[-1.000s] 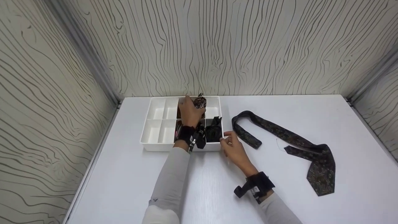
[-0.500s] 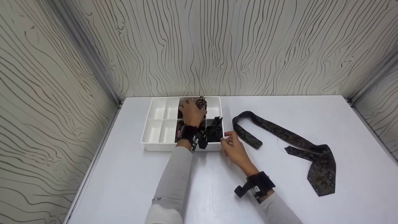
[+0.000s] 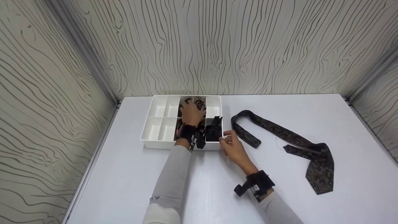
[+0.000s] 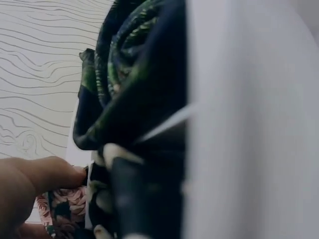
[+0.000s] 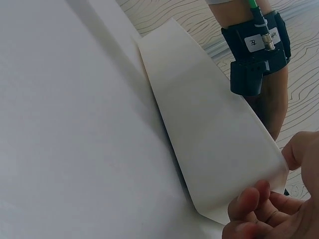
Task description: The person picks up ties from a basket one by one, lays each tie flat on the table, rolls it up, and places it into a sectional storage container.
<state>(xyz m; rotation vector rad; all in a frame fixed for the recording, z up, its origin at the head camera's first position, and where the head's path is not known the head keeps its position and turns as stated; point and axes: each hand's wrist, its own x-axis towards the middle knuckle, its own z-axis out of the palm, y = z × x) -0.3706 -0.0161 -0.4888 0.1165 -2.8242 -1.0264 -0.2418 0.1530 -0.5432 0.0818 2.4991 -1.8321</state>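
Note:
A white divided tray (image 3: 158, 144) stands near the back wall. My left hand (image 3: 191, 114) reaches over its back row, fingers spread, its straight thumb beside a rolled patterned tie (image 3: 200, 103). In the left wrist view, the thumb (image 4: 50, 173) touches pink-rose fabric (image 4: 75, 203); dark green and navy rolled fabric (image 4: 132, 79) fills the foreground. My right hand (image 3: 233, 151) grips the tray's front right corner, thumb at the rim and fingertips (image 5: 248, 199) on the outer wall. A black rolled tie (image 3: 213, 132) sits in the front right compartment.
A dark patterned necktie (image 3: 279, 133) lies unrolled on the white table right of the tray, its wide end (image 3: 320, 177) toward the front. More dark fabric sits in compartments beneath my left wrist. Wood-grain panels (image 3: 217, 46) enclose the table's back and sides.
The rolled patterned tie by my left hand has sunk lower in its compartment. That hand's fingers have shifted slightly over the back row. My right hand stays at the tray's corner.

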